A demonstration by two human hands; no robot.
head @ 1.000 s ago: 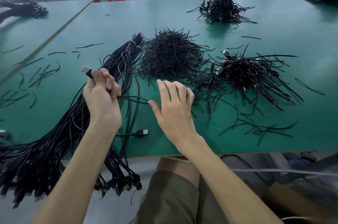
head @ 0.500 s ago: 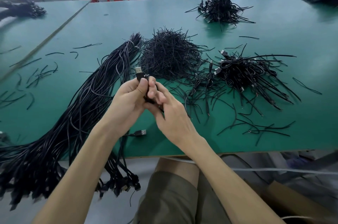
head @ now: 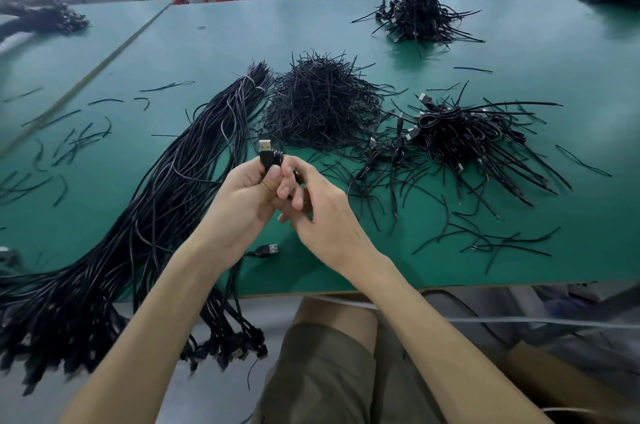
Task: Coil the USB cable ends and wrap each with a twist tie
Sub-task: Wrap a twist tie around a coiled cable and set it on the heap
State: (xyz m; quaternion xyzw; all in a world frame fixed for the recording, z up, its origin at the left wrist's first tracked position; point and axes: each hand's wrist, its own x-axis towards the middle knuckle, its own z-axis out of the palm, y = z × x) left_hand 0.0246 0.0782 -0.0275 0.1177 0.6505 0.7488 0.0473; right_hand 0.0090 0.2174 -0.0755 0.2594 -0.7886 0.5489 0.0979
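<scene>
We are coiling: our left hand (head: pixel 242 202) grips the USB cable (head: pixel 269 160) below its plug (head: pixel 265 146), above the tabletop (head: pixel 346 25), while our right hand (head: pixel 322 216) pinches the loops. Next likely calls for one from the twist tie pile (head: pixel 322 105).

We see a green table (head: pixel 519 250). On its left side lies a long bundle of black USB cables (head: pixel 156 198), its plugs hanging over the near edge. At the centre sits a heap of black twist ties (head: pixel 322 105), and right of it a pile of coiled cables (head: pixel 460 133). A similar pile (head: pixel 419 13) lies farther back. We find loose ties (head: pixel 79 139) scattered at far left, and a single USB plug (head: pixel 268 249) by the near edge.
</scene>
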